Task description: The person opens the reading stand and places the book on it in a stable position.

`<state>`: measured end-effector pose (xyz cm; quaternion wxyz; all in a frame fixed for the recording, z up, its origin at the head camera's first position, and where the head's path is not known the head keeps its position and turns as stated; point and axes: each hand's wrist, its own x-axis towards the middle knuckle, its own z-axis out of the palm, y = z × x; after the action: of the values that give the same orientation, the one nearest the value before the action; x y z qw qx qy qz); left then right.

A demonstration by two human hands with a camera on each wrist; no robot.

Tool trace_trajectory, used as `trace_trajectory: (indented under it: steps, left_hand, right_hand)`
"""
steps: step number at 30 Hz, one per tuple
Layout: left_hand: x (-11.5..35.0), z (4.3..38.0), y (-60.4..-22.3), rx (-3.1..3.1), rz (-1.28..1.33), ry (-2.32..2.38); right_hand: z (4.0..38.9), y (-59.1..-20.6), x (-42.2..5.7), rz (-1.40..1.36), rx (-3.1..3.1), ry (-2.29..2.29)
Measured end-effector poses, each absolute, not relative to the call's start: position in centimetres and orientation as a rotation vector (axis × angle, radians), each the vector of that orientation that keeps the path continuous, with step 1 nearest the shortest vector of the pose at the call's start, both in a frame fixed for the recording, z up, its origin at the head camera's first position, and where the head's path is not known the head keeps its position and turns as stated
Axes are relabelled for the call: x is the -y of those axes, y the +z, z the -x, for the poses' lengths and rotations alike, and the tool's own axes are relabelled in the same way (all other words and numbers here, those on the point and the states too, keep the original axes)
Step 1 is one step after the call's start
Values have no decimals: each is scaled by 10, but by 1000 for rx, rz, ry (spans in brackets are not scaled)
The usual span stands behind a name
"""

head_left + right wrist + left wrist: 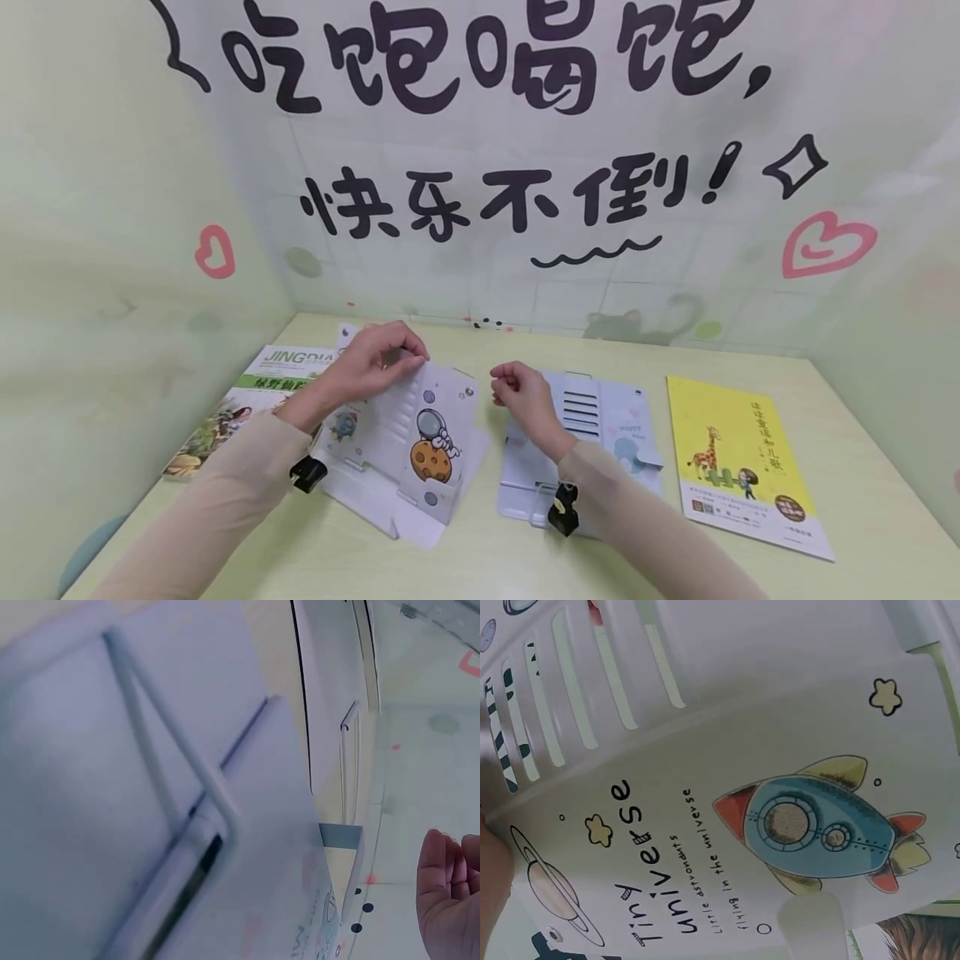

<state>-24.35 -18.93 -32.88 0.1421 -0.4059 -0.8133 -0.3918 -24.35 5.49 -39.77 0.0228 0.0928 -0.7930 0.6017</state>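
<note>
My left hand [378, 360] pinches the top edge of a white folding book stand [442, 400] with an astronaut and a cratered planet on it. The stand is tilted up on the table. In the left wrist view its panel [765, 735] shows a rocket, the words "Tiny universe" and a row of slots. My right hand [525, 404] hovers at the left side of a second, pale blue book stand [618, 408], fingers loosely curled around nothing. Wire supports [176, 735] appear close up in the right wrist view, with the right hand [454, 896] apart from them.
Under and behind the left arm lies a magazine with a green band [258, 383]. A yellow book [735, 442] with a giraffe lies to the right of the blue stand. Printed walls enclose the table [517, 567] at the back and sides.
</note>
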Motion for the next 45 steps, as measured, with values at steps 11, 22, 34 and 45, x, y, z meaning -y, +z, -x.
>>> trace_trajectory:
  steps: [11,22,34,45]
  left_hand:
    - [189,233,-328,2182,1427,-1158]
    - [189,220,-324,2175,1409,-1061]
    - [196,216,-326,2200,1364,-1046]
    - [193,217,-326,2197,1369,-1056]
  right_hand:
    - [270,-397,-50,-224,2760,1630]
    - [278,-401,-48,-275,3053,1246]
    - [279,-408,-43,-246,3117,1234]
    - [280,-406,-36,-278,3194,995]
